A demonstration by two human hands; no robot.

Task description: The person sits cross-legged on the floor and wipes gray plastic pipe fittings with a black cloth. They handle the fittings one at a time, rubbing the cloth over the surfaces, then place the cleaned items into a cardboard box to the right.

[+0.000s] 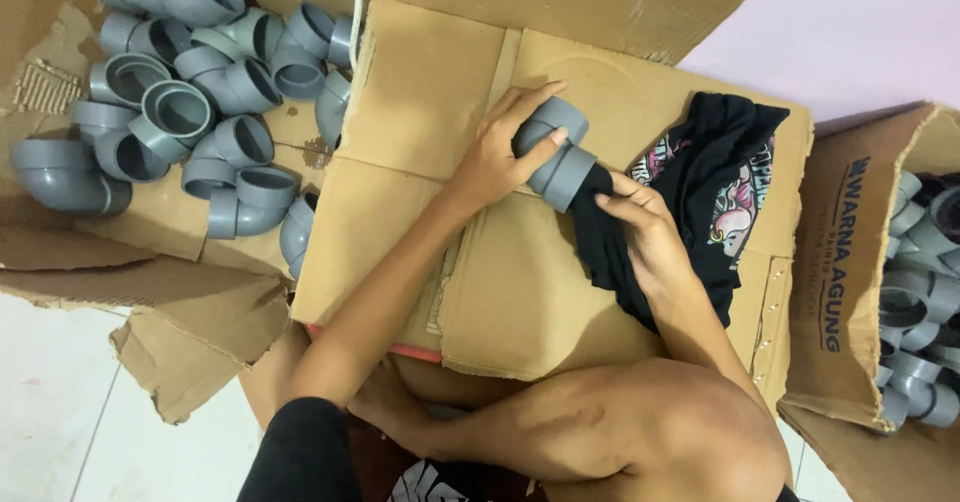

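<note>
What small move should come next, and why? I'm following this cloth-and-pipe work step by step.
Probably push the black cloth further into the open end of the grey pipe elbow and twist. The left hand grips the elbow, and the right hand presses the cloth at its mouth, barely inside.

The single camera, worn on the person's head, looks steeply down and a little forward from close above at the flattened brown cardboard sheet (420,162) over the lap, with the open brown cardboard box (835,262) at the right edge of its view.
</note>
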